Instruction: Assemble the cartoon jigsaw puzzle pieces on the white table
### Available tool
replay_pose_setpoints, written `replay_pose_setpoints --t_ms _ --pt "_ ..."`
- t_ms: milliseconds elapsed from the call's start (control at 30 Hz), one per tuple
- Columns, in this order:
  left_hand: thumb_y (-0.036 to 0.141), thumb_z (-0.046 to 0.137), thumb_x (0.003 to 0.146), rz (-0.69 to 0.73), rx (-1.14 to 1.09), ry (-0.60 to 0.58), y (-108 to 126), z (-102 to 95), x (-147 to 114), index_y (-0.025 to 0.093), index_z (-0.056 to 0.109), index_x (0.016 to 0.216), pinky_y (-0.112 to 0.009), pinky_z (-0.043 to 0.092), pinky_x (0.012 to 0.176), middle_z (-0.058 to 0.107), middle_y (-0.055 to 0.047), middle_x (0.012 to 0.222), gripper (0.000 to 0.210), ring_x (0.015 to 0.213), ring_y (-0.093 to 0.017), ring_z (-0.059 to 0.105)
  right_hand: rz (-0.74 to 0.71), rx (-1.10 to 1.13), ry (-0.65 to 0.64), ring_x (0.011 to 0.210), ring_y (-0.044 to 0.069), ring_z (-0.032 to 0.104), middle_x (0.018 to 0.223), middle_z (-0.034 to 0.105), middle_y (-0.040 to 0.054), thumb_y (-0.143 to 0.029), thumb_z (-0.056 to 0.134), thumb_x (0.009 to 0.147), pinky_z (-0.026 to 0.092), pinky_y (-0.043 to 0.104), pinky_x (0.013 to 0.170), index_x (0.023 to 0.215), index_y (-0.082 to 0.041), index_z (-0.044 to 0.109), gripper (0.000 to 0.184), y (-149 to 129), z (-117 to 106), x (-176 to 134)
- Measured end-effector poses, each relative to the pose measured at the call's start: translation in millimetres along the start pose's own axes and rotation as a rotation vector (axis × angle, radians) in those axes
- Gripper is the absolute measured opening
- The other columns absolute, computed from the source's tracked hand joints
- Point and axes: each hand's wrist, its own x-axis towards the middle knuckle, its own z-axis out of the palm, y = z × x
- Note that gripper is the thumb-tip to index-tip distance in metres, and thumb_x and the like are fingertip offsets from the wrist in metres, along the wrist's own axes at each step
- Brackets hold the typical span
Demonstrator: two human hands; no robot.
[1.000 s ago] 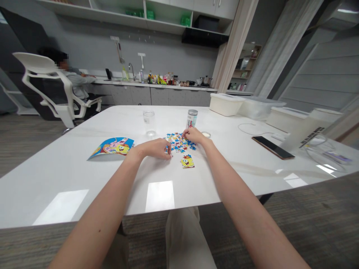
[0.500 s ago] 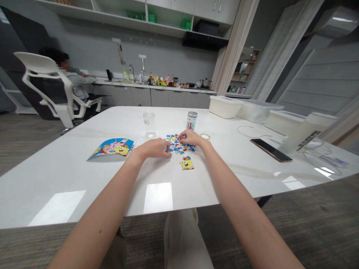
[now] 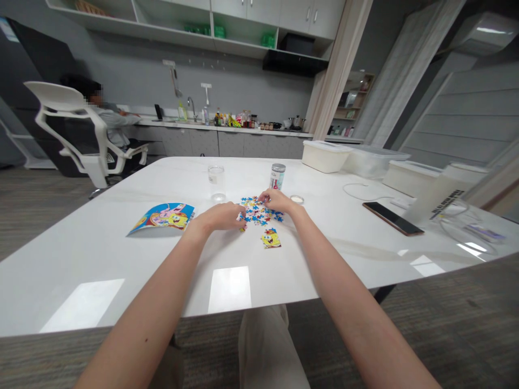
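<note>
Loose jigsaw pieces (image 3: pixel 259 215) lie in a blue, yellow and red heap on the white table. At the heap's left edge, my left hand (image 3: pixel 225 217) is closed, its fingertips on a small yellow-and-pink puzzle piece (image 3: pixel 243 228). My right hand (image 3: pixel 278 200) reaches over the heap's far right side with curled, pinched fingers; what lies between them is too small to make out. Nearer to me is a joined puzzle section (image 3: pixel 271 238) with a yellow cartoon face. A curled picture sheet (image 3: pixel 164 217) with the cartoon rests left of my left hand.
Behind the heap stand an open clear jar (image 3: pixel 217 183) and a silver-lidded can (image 3: pixel 277 176). A round lid (image 3: pixel 297 199) lies by my right wrist. To the right are a phone (image 3: pixel 392 218), a cable and storage boxes (image 3: pixel 326 156). A person (image 3: pixel 115 121) sits at the far left.
A small yellow-and-pink piece now shows under my left fingertips at the near edge of the heap. My right hand has shifted only slightly among the pieces.
</note>
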Motion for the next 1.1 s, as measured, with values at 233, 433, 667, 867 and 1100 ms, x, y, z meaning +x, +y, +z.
replay_pose_setpoints --t_ms 233,433,667,867,1100 --pt "0.039 0.055 0.082 -0.002 -0.026 -0.002 2 -2.2 -1 0.022 0.069 0.103 -0.025 0.04 0.064 0.072 -0.007 0.09 0.03 0.08 -0.02 0.063 -0.077 0.045 -0.097 0.079 0.013 0.06 0.093 0.07 0.0049 -0.022 0.072 0.072 0.042 0.019 0.071 0.091 -0.015 0.076 0.021 -9 -3 -1" --pt "0.04 0.054 0.082 -0.002 -0.011 -0.003 1 -2.3 -1 0.022 0.069 0.104 -0.025 0.04 0.063 0.072 -0.007 0.09 0.032 0.079 -0.019 0.063 -0.072 0.092 -0.146 0.069 0.011 0.057 0.077 0.07 0.0012 -0.025 0.07 0.072 0.038 0.019 0.063 0.083 -0.014 0.076 0.016 -12 -2 0" --pt "0.038 0.048 0.085 -0.027 0.064 0.018 -1 -1.2 -3 0.022 0.068 0.104 -0.028 0.042 0.065 0.071 -0.009 0.089 0.033 0.081 -0.023 0.065 -0.044 0.113 -0.182 0.064 0.011 0.054 0.07 0.067 0.0003 -0.027 0.071 0.071 0.036 0.02 0.059 0.082 -0.013 0.075 0.019 -14 -6 -2" --pt "0.039 0.046 0.085 -0.07 0.136 0.043 -7 3.8 -2 0.021 0.065 0.11 -0.031 0.046 0.07 0.072 -0.011 0.093 0.036 0.086 -0.025 0.066 -0.03 0.172 -0.25 0.063 0.011 0.054 0.07 0.068 0.0016 -0.027 0.071 0.071 0.038 0.021 0.059 0.084 -0.012 0.074 0.02 -10 -5 0" --pt "0.037 0.049 0.085 -0.051 0.096 0.018 -2 0.2 -3 0.021 0.066 0.11 -0.031 0.047 0.072 0.072 -0.01 0.094 0.033 0.088 -0.024 0.066 -0.003 0.184 -0.287 0.068 0.012 0.061 0.076 0.072 0.0038 -0.021 0.07 0.072 0.042 0.019 0.061 0.082 -0.013 0.073 0.013 -11 -3 1"
